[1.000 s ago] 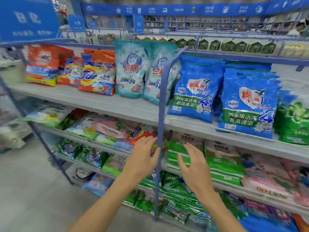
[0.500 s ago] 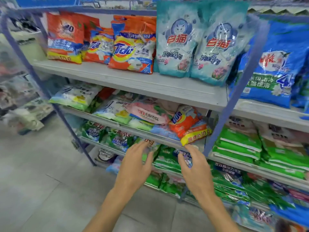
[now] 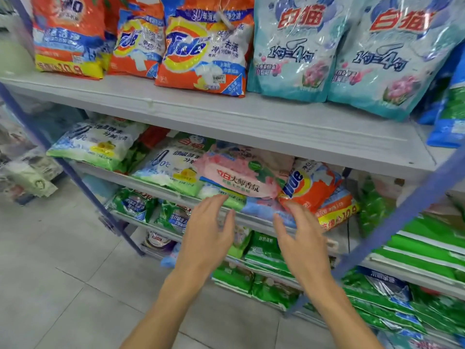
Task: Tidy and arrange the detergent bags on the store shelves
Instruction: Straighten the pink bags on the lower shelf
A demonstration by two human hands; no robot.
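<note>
Loosely spread, the left hand (image 3: 208,238) and the right hand (image 3: 302,239) hover side by side, apart from each other, in front of the second shelf (image 3: 125,181). Neither holds anything. The left fingertips sit just under a pink bag (image 3: 241,172) printed with 立白大师香氛. The right fingertips are at the lower corner of an orange Tide bag (image 3: 312,185); whether they touch it cannot be told.

Both bags lie flat and crooked on a jumbled pile. The Tide bag is turned sideways and carries a yellow strip reading 10.9. Left of the pink bag lie white-and-green bags (image 3: 173,170) marked 0°C, with another one (image 3: 98,144) further left.

On the top shelf (image 3: 226,117) the bags stand upright in a row: an orange bag (image 3: 68,34) showing the letters MO and a yellow 10.9 strip, an upright Tide bag (image 3: 203,46), then two teal 白猫 bags (image 3: 299,46) reading 1勺=4勺. A blue post (image 3: 402,222) slants across the right side, with green bags (image 3: 427,248) stacked beyond it. Grey floor tiles (image 3: 50,273) show below.
</note>
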